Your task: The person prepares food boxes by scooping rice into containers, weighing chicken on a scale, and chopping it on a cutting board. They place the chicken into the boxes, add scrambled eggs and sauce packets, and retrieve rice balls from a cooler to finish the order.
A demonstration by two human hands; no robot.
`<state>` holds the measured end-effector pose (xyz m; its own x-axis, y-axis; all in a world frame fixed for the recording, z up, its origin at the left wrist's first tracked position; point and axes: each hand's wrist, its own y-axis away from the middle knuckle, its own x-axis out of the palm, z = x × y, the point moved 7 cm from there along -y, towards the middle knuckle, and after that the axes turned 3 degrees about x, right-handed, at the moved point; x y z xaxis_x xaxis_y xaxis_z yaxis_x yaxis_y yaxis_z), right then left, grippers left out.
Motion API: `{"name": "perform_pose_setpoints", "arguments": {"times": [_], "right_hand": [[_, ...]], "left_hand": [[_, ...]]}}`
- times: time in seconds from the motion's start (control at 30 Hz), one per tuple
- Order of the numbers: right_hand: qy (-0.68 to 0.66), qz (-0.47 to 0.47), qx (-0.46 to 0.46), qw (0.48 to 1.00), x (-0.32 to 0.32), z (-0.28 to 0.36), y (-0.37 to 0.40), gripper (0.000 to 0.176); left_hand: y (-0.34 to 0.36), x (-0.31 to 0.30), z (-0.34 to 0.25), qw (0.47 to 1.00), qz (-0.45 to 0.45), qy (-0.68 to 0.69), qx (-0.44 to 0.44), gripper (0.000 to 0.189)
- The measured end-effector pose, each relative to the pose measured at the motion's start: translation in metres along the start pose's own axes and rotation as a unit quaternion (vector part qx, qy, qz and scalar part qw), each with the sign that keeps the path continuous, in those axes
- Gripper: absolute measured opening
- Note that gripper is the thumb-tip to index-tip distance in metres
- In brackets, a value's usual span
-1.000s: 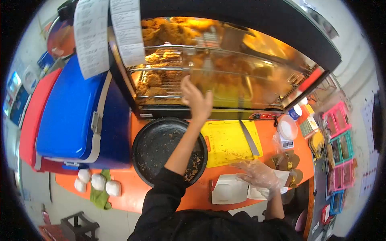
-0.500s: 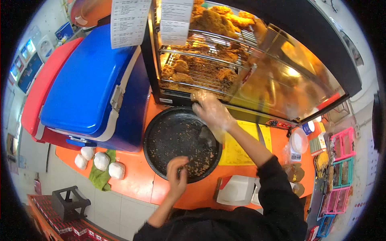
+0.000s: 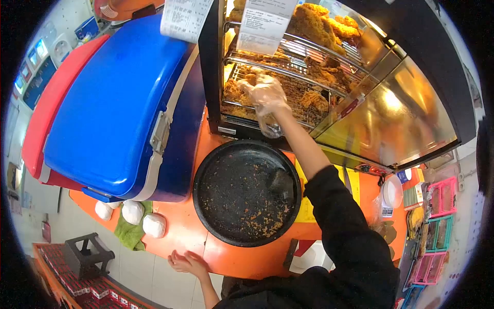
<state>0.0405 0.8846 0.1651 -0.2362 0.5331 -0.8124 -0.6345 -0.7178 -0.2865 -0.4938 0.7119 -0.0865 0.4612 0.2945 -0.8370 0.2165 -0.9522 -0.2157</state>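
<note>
My right hand [image 3: 265, 96], in a clear plastic glove, reaches into the lit display cabinet [image 3: 218, 121] at the lower rack. Its fingers stretch leftward to a piece of fried chicken [image 3: 234, 91]; I see nothing gripped in them, though the contact is partly hidden. More fried chicken [image 3: 315, 100] lies to the right on the same rack. Below the arm is a round black pan [image 3: 231, 190] with scattered crumbs and a dark flat piece on its right side. My bare left hand [image 3: 188, 263] hovers at the table's front edge, open, its fingers loosely apart.
Left of the pan, a large blue cooler box [image 3: 113, 98] stands beside a red one [image 3: 38, 131]. White wrapped bundles [image 3: 154, 225] and a green cloth [image 3: 131, 232] lie in front. A yellow board [image 3: 306, 208] is right of the pan. Paper slips [image 3: 267, 23] hang over the cabinet opening.
My right hand has moved up from above the pan's rim into the cabinet. My left hand has drawn back from over the pan to the table edge. The view has shifted slightly.
</note>
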Motion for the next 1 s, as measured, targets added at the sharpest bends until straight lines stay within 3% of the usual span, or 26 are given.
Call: {"name": "perform_pose_setpoints", "arguments": {"times": [0.07, 0.1, 0.13, 0.2, 0.23, 0.27, 0.33, 0.37, 0.4, 0.47, 0.6, 0.67, 0.7, 0.73, 0.77, 0.8, 0.83, 0.87, 0.93, 0.97, 1.0], "right_hand": [[-0.025, 0.145, 0.106, 0.984, 0.017, 0.0, -0.01, 0.052], [-0.024, 0.075, 0.07, 0.994, 0.035, -0.016, -0.031, 0.053], [-0.068, 0.108, 0.111, 0.986, 0.037, -0.022, -0.034, 0.048], [-0.05, 0.059, 0.174, 0.982, 0.025, -0.04, -0.036, 0.036], [-0.324, 0.033, 0.276, 0.904, 0.024, -0.059, -0.019, 0.023], [-0.322, 0.034, 0.275, 0.905, 0.019, -0.06, -0.018, 0.023], [-0.55, -0.014, 0.381, 0.743, 0.019, -0.075, -0.003, 0.026], [-0.274, 0.07, 0.304, 0.91, -0.002, -0.074, 0.002, 0.035], [-0.163, -0.038, 0.236, 0.957, -0.016, -0.073, 0.002, 0.037], [-0.163, -0.004, 0.14, 0.977, -0.02, -0.049, 0.01, 0.04], [-0.322, 0.015, 0.096, 0.942, 0.023, -0.078, -0.013, 0.04], [-0.476, 0.039, 0.138, 0.867, 0.012, -0.055, 0.003, 0.038], [-0.252, 0.03, 0.097, 0.962, -0.028, -0.013, 0.028, 0.037], [-0.06, -0.114, -0.109, 0.986, -0.041, 0.004, 0.048, 0.033], [-0.09, 0.098, 0.073, 0.988, -0.044, 0.032, 0.075, 0.03], [-0.152, 0.125, -0.025, 0.98, -0.002, 0.017, 0.099, 0.026], [-0.09, 0.252, -0.091, 0.959, -0.01, 0.055, 0.134, 0.027], [-0.148, 0.365, -0.159, 0.905, 0.021, 0.051, 0.17, 0.032], [-0.179, 0.44, -0.057, 0.878, 0.054, 0.044, 0.227, 0.038], [-0.175, 0.443, -0.052, 0.878, 0.052, 0.04, 0.232, 0.038], [-0.158, 0.418, -0.112, 0.888, 0.047, 0.046, 0.231, 0.044]], "left_hand": [[-0.002, -0.004, -0.013, 0.999, -0.023, -0.015, -0.037, 0.052], [-0.002, -0.006, -0.017, 0.998, -0.02, -0.018, -0.048, 0.051], [-0.001, -0.007, -0.018, 0.998, -0.015, -0.023, -0.059, 0.05], [-0.002, -0.008, -0.018, 0.997, -0.013, -0.03, -0.063, 0.048], [-0.004, -0.006, -0.019, 0.997, -0.017, -0.029, -0.066, 0.047], [-0.005, -0.005, -0.018, 0.997, -0.016, -0.027, -0.068, 0.047], [-0.005, -0.006, -0.021, 0.999, -0.02, -0.017, -0.047, 0.046], [-0.003, -0.008, -0.022, 0.999, -0.015, -0.018, -0.048, 0.046], [-0.005, -0.009, -0.023, 0.998, -0.007, -0.012, -0.055, 0.046], [-0.006, -0.008, -0.024, 0.998, -0.001, -0.004, -0.063, 0.046], [-0.006, -0.005, -0.018, 0.999, -0.008, -0.001, -0.048, 0.046], [-0.006, -0.006, -0.017, 0.999, -0.011, -0.003, -0.035, 0.046], [-0.007, -0.006, -0.017, 0.999, -0.01, -0.003, -0.035, 0.046], [-0.007, -0.004, -0.017, 0.999, -0.008, -0.001, -0.036, 0.045], [-0.008, -0.003, -0.018, 0.999, -0.005, 0.002, -0.038, 0.045], [-0.008, -0.005, -0.02, 0.999, -0.01, 0.001, -0.032, 0.045], [-0.007, -0.006, -0.02, 1.0, -0.014, -0.001, -0.027, 0.045], [-0.007, -0.006, -0.016, 0.999, -0.008, -0.002, -0.031, 0.045], [-0.008, -0.004, -0.018, 1.0, -0.002, 0.021, -0.015, 0.045], [-0.008, -0.008, -0.025, 0.999, -0.009, 0.031, -0.024, 0.046], [-0.006, -0.009, -0.025, 0.999, -0.006, 0.032, -0.023, 0.046]]}}
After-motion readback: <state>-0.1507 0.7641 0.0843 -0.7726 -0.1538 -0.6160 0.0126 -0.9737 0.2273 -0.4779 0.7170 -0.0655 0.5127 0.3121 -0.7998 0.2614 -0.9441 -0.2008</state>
